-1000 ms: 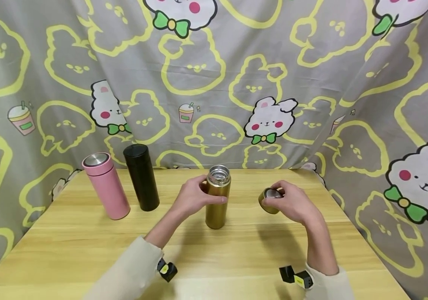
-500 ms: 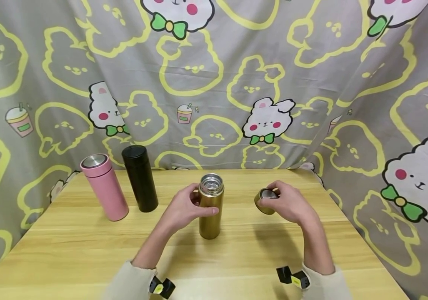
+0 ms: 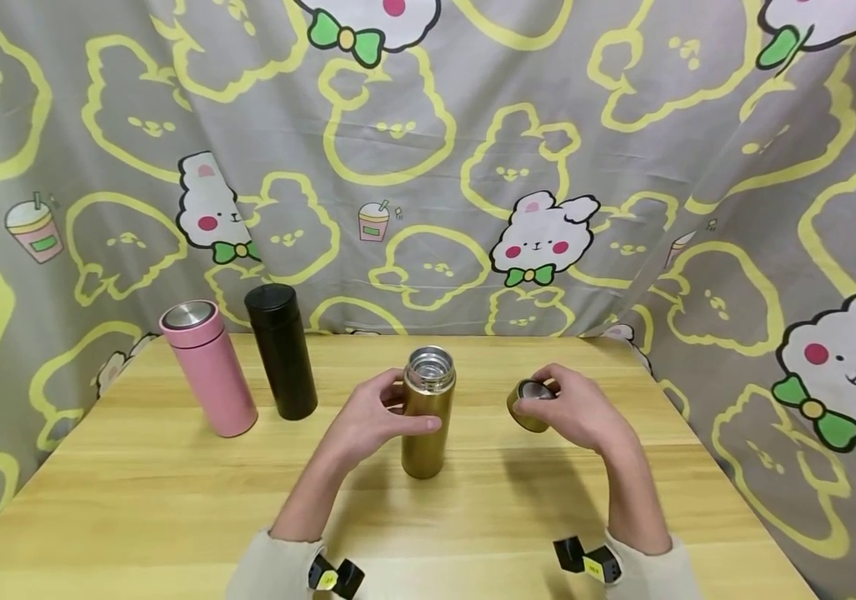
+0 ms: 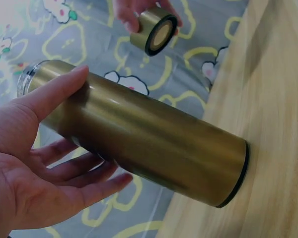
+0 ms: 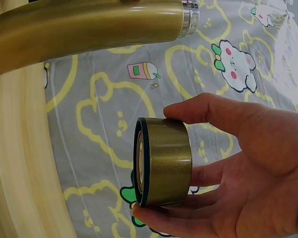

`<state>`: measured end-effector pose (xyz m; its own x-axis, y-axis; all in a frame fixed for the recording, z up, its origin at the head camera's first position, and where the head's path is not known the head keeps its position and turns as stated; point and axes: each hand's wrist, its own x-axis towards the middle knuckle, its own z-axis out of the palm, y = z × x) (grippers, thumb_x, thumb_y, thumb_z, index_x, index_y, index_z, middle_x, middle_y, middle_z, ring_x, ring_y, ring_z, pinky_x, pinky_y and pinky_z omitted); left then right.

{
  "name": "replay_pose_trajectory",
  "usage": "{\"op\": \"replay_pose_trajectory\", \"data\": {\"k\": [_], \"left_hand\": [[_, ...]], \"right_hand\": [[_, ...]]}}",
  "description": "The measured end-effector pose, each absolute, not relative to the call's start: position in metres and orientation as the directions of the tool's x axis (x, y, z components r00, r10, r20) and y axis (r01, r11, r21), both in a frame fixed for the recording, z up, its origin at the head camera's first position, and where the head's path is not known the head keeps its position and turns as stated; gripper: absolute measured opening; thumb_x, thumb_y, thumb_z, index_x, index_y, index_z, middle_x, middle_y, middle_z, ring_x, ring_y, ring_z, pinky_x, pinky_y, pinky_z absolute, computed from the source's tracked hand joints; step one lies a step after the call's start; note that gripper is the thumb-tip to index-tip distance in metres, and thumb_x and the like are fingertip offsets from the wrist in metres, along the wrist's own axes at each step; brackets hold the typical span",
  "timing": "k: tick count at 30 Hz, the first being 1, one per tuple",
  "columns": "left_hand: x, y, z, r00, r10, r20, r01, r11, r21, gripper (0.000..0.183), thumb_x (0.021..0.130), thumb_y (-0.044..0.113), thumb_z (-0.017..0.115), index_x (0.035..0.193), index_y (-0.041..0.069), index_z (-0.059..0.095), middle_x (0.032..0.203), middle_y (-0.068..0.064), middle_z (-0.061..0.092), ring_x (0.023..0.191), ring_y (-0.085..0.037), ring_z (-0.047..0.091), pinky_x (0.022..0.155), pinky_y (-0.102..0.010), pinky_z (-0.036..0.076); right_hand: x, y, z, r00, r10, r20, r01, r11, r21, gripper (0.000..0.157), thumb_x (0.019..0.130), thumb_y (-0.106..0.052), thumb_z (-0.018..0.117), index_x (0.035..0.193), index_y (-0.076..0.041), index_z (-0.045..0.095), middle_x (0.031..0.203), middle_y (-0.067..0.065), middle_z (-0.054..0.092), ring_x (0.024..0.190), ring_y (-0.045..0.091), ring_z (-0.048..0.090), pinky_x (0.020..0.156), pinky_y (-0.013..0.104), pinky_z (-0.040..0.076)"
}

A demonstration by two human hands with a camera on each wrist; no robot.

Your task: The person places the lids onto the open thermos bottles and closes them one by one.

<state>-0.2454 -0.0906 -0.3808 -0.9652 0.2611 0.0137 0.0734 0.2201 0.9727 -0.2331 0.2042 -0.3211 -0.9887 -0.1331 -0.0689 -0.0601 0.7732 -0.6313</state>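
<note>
A gold thermos bottle (image 3: pixel 428 446) stands upright at the middle of the table, its silver threaded mouth (image 3: pixel 430 367) uncovered. My left hand (image 3: pixel 371 421) holds its upper body from the left, the thumb across the near side and the fingers behind. In the left wrist view the bottle's dark base rim (image 4: pixel 236 181) shows right at the wood. To the right, my right hand (image 3: pixel 581 408) pinches the gold lid (image 5: pixel 169 161) between thumb and fingers, raised above the table. The lid's silver top (image 3: pixel 536 390) faces up and tilts a little; its dark-rimmed underside shows in both wrist views.
On the left a pink thermos (image 3: pixel 213 375) with a silver-topped lid and a black thermos (image 3: pixel 282 358) stand close together, both capped. The wooden table (image 3: pixel 172 508) meets a grey patterned curtain (image 3: pixel 412 275) at the back and right.
My left hand has brought the gold bottle nearer to me and slightly left, then stayed almost still. My right hand with the lid has shifted slightly left. The pink and black thermoses stay put.
</note>
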Motion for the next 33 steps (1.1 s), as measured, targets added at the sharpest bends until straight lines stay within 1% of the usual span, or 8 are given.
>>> {"op": "replay_pose_trajectory", "data": {"k": [7,11,14,20,24,28,30,33], "left_hand": [[-0.245,-0.090,-0.382,-0.971,0.241,0.008,0.064,0.225,0.972,0.064,0.072,0.033,0.093,0.128,0.023,0.064,0.124,-0.003,0.068,0.119,-0.024,0.063,0.101,-0.049,0.051],[-0.246,-0.089,-0.385,-0.969,0.247,0.005,0.063,0.230,0.971,0.066,0.071,0.036,0.093,0.129,0.024,0.063,0.126,-0.002,0.068,0.122,-0.025,0.063,0.101,-0.049,0.052],[-0.247,-0.089,-0.385,-0.970,0.245,0.005,0.066,0.241,0.968,0.067,0.070,0.039,0.094,0.128,0.024,0.063,0.126,-0.001,0.068,0.123,-0.025,0.062,0.101,-0.049,0.052],[-0.247,-0.088,-0.384,-0.973,0.231,0.017,0.077,0.251,0.965,0.066,0.069,0.039,0.094,0.126,0.024,0.064,0.125,0.000,0.068,0.122,-0.024,0.063,0.101,-0.049,0.052],[-0.245,-0.087,-0.382,-0.972,0.233,0.024,0.083,0.247,0.965,0.065,0.070,0.038,0.094,0.125,0.024,0.065,0.124,0.000,0.068,0.122,-0.025,0.063,0.102,-0.049,0.051],[-0.243,-0.086,-0.380,-0.970,0.244,0.009,0.070,0.244,0.967,0.067,0.071,0.035,0.094,0.129,0.023,0.064,0.125,-0.002,0.069,0.121,-0.025,0.063,0.102,-0.050,0.051],[-0.242,-0.085,-0.379,-0.966,0.257,0.003,0.067,0.241,0.968,0.068,0.071,0.034,0.094,0.131,0.022,0.063,0.125,-0.003,0.069,0.121,-0.025,0.064,0.102,-0.049,0.051],[-0.241,-0.083,-0.378,-0.959,0.282,0.002,0.071,0.233,0.970,0.069,0.072,0.033,0.094,0.132,0.021,0.062,0.126,-0.004,0.069,0.121,-0.025,0.063,0.102,-0.049,0.052]], "right_hand": [[-0.231,0.200,-0.320,-0.991,-0.131,-0.032,-0.079,0.755,-0.651,0.059,0.089,-0.040,0.072,0.134,-0.006,0.056,0.125,0.021,0.064,0.103,0.028,0.064,0.080,0.038,0.054],[-0.230,0.196,-0.319,-0.993,-0.117,0.002,-0.089,0.748,-0.658,0.058,0.089,-0.038,0.072,0.136,-0.009,0.056,0.125,0.020,0.064,0.104,0.028,0.064,0.078,0.036,0.053],[-0.230,0.190,-0.318,-0.993,-0.110,0.034,-0.105,0.742,-0.662,0.058,0.088,-0.035,0.072,0.138,-0.008,0.055,0.126,0.019,0.065,0.102,0.027,0.065,0.078,0.035,0.053],[-0.229,0.176,-0.313,-0.994,-0.093,0.055,-0.104,0.696,-0.710,0.062,0.089,-0.035,0.071,0.138,-0.005,0.048,0.127,0.022,0.062,0.106,0.028,0.063,0.084,0.037,0.052],[-0.228,0.173,-0.310,-0.991,-0.080,0.110,-0.136,0.657,-0.742,0.061,0.090,-0.033,0.072,0.140,-0.007,0.048,0.131,0.021,0.061,0.113,0.031,0.062,0.086,0.038,0.051],[-0.226,0.170,-0.308,-0.986,-0.069,0.152,-0.161,0.620,-0.768,0.059,0.091,-0.034,0.073,0.142,-0.014,0.051,0.134,0.018,0.061,0.119,0.031,0.062,0.088,0.039,0.053],[-0.225,0.167,-0.308,-0.982,-0.060,0.177,-0.177,0.600,-0.780,0.059,0.091,-0.034,0.074,0.144,-0.017,0.052,0.133,0.017,0.062,0.119,0.031,0.063,0.090,0.041,0.054],[-0.223,0.161,-0.306,-0.974,-0.041,0.221,-0.206,0.558,-0.804,0.062,0.091,-0.035,0.076,0.145,-0.017,0.052,0.133,0.015,0.063,0.121,0.031,0.063,0.096,0.044,0.054]]}}
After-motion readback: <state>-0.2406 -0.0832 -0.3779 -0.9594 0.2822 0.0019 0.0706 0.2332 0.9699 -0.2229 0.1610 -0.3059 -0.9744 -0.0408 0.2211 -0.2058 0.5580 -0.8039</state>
